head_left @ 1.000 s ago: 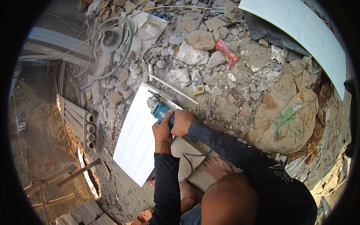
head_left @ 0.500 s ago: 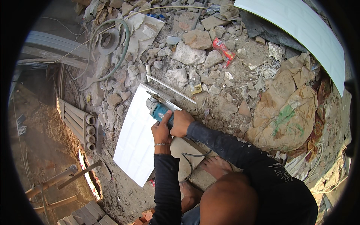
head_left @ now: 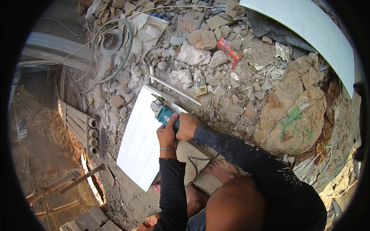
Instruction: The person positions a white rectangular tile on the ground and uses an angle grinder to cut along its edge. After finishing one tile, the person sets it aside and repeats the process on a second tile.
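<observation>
A teal angle grinder is held in both my hands over a white panel with a faint brick pattern. My left hand wraps the near part of its body, thumb lying along the top. Closed around the rear of the tool is my right hand. The grinder's disc stands on edge close to the panel's far edge; whether it touches cannot be seen. Alongside that edge lies a thin white cut strip. A dark cord curves over the slab under the panel.
Broken stones and rubble cover the ground ahead. A red packet and a crumpled brown paper sack lie to the right. Another white panel arches at upper right. Pipes and a green hose are on the left.
Both hands and the grinder have shifted very slightly right along the panel's edge. The grip is unchanged and the panel lies in the same place.
</observation>
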`<state>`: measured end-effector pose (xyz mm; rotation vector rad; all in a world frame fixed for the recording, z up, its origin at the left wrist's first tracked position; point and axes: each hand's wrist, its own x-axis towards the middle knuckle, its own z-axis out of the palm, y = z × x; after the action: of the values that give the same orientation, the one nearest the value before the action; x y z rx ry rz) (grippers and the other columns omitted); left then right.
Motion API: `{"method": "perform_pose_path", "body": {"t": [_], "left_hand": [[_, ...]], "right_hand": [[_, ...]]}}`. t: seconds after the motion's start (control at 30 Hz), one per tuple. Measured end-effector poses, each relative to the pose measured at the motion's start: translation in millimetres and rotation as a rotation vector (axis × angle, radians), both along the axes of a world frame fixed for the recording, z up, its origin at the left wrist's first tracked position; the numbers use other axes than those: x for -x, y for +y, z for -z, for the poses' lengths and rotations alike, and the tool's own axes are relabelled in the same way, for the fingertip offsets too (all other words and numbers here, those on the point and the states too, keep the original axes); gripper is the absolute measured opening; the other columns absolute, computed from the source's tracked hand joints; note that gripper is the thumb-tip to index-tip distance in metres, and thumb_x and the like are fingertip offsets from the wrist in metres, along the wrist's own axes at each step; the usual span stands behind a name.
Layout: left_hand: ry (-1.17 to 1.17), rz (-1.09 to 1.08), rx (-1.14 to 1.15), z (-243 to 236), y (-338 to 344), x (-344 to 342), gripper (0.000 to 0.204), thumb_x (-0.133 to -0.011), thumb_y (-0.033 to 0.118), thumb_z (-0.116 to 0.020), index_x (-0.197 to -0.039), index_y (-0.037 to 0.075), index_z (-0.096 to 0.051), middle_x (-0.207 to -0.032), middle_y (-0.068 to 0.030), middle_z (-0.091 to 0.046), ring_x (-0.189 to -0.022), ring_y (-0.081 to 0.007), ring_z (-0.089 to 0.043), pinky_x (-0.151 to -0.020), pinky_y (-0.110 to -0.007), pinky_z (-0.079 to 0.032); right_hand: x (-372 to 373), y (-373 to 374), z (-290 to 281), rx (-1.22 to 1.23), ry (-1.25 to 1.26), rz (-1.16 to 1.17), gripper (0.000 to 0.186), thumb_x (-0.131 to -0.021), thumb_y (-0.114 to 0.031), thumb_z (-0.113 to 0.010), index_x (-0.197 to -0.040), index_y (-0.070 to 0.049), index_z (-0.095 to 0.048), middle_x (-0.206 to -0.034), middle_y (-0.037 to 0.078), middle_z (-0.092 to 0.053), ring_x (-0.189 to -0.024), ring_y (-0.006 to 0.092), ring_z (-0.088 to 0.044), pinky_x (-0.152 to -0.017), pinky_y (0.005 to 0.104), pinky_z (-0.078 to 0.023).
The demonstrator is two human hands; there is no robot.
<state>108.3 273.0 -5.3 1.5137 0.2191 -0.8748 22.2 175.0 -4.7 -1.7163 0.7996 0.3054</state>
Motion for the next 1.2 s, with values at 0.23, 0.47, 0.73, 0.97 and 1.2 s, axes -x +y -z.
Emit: {"method": "perform_pose_path", "body": {"t": [0.23,0.47,0.73,0.97,1.2], "left_hand": [[-0.007,0.007,-0.015,-2,0,3,0.024,-0.089,0.003,-0.079,-0.105,-0.011,-0.067,-0.101,-0.0153,-0.074,-0.084,-0.0238,-0.074,-0.075,-0.036,-0.061],[-0.017,0.005,-0.026,0,1,7,0.023,-0.088,0.004,-0.081,-0.102,-0.010,-0.069,-0.099,-0.0143,-0.074,-0.082,-0.0223,-0.074,-0.074,-0.035,-0.061],[-0.020,0.006,-0.014,0,2,11,0.022,-0.088,0.004,-0.081,-0.101,-0.010,-0.069,-0.098,-0.0139,-0.074,-0.081,-0.0222,-0.074,-0.073,-0.034,-0.061],[-0.029,0.015,-0.019,0,2,11,0.024,-0.088,0.004,-0.081,-0.102,-0.010,-0.068,-0.098,-0.0136,-0.074,-0.081,-0.0221,-0.074,-0.073,-0.034,-0.061],[0.003,0.003,-0.008,1,3,11,0.024,-0.088,0.004,-0.081,-0.102,-0.010,-0.069,-0.099,-0.0140,-0.074,-0.080,-0.0222,-0.074,-0.073,-0.034,-0.061]], "right_hand": [[5,0,-2,-0.017,-0.008,0.013,0.054,-0.068,-0.021,-0.081,-0.110,0.009,-0.067,-0.114,0.031,-0.070,-0.110,0.0409,-0.071,-0.094,0.0433,-0.059],[6,3,5,0.012,-0.017,0.001,0.053,-0.067,-0.020,-0.080,-0.108,0.011,-0.067,-0.110,0.032,-0.071,-0.106,0.0416,-0.072,-0.091,0.0430,-0.060],[11,4,2,0.015,-0.015,0.012,0.052,-0.068,-0.020,-0.078,-0.108,0.011,-0.066,-0.109,0.033,-0.071,-0.106,0.0421,-0.072,-0.091,0.0434,-0.060],[13,3,0,-0.010,-0.029,0.018,0.053,-0.068,-0.021,-0.079,-0.109,0.010,-0.067,-0.110,0.032,-0.071,-0.107,0.0420,-0.072,-0.091,0.0436,-0.059],[12,5,1,-0.003,-0.011,0.022,0.055,-0.068,-0.022,-0.080,-0.110,0.010,-0.066,-0.110,0.032,-0.071,-0.107,0.0417,-0.072,-0.092,0.0434,-0.059]]}}
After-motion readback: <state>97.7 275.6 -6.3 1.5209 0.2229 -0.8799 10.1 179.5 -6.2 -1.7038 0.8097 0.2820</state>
